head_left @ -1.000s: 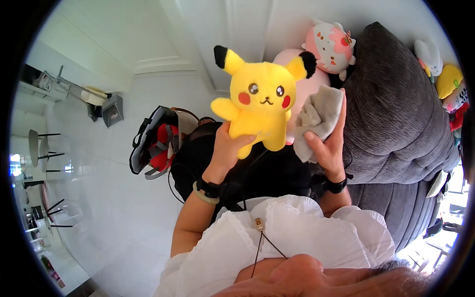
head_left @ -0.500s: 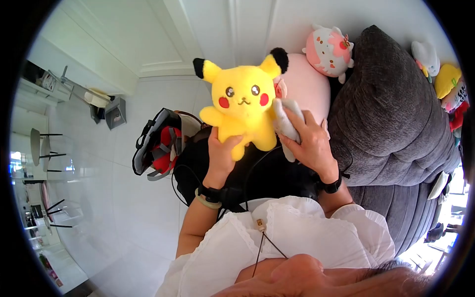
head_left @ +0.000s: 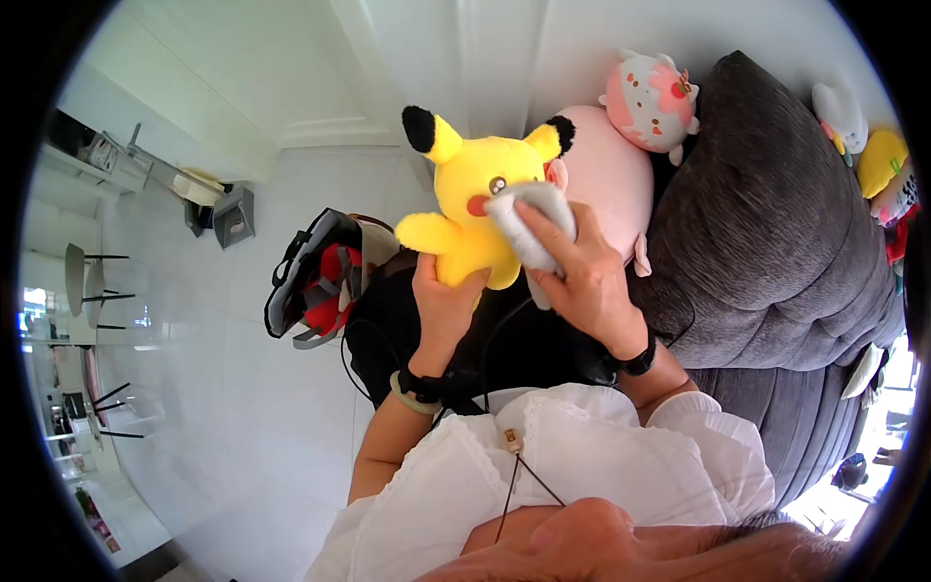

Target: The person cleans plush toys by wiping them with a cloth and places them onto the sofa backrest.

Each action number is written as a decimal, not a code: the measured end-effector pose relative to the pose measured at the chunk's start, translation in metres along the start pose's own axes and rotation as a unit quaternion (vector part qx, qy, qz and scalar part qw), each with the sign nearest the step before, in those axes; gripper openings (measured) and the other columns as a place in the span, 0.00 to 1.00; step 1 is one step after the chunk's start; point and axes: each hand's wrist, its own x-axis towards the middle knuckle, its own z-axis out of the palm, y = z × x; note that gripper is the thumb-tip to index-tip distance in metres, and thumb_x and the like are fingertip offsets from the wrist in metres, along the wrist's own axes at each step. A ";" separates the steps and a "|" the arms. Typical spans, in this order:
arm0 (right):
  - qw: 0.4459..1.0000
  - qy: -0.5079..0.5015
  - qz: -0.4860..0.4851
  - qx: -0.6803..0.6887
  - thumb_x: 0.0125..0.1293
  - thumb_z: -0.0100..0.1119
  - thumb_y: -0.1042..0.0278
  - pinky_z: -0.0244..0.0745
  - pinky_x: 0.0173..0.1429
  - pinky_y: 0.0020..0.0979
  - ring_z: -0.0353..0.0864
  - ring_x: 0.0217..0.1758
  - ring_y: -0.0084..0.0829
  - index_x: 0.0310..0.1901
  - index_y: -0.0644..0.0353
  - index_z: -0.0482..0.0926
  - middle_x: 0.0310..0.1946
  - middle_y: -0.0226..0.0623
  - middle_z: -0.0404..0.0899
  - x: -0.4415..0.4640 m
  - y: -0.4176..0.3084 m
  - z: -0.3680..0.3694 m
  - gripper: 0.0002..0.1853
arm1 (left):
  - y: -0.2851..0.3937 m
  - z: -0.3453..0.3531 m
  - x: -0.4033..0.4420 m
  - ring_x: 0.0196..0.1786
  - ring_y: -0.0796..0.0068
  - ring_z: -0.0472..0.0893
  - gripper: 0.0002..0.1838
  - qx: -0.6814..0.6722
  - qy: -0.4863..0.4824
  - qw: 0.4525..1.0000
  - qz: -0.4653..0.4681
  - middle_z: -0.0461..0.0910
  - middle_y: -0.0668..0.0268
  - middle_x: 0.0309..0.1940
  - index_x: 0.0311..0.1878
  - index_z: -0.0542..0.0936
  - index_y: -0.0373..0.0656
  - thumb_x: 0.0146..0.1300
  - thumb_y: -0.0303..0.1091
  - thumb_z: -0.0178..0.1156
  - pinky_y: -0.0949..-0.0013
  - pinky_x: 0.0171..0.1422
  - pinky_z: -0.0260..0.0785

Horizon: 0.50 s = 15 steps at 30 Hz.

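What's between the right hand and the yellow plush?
In the head view, a grey cloth, held by the right hand, hides part of the yellow plush.

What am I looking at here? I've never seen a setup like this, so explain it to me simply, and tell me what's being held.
There is no machine: these are the bare hands of a person in a white top. All the pictures come from one camera worn on that person's head, looking forward and down. The left hand grips a yellow plush toy. The right hand holds a light grey cloth, which covers part of the toy's face. Nearby, a large pink plush and a smaller pink-and-white plush show beside a dark grey sofa. On the left, a bag sits on the pale floor.
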 end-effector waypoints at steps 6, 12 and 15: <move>0.991 -0.107 -0.033 0.071 0.49 0.69 0.77 0.82 0.48 0.42 0.83 0.46 0.50 0.65 0.45 0.80 0.49 0.48 0.76 -0.023 -0.001 0.007 0.36 | 0.000 -0.004 0.004 0.55 0.68 0.82 0.31 0.051 0.031 0.997 0.051 0.81 0.60 0.54 0.62 0.75 0.36 0.53 0.23 0.71 0.66 0.62 0.73; 0.998 0.032 0.047 0.010 0.51 0.70 0.76 0.82 0.49 0.42 0.83 0.47 0.53 0.68 0.47 0.76 0.53 0.52 0.74 0.004 0.002 -0.013 0.38 | -0.007 0.002 0.002 0.57 0.63 0.81 0.33 0.235 0.057 0.946 0.216 0.80 0.57 0.57 0.65 0.75 0.36 0.52 0.24 0.73 0.64 0.64 0.72; 0.999 0.046 0.011 -0.014 0.49 0.72 0.75 0.82 0.47 0.41 0.83 0.46 0.51 0.67 0.46 0.77 0.52 0.51 0.75 0.007 -0.005 0.004 0.39 | 0.000 0.005 -0.001 0.61 0.59 0.79 0.35 0.273 0.060 0.926 0.252 0.78 0.54 0.59 0.66 0.75 0.38 0.51 0.24 0.72 0.61 0.67 0.69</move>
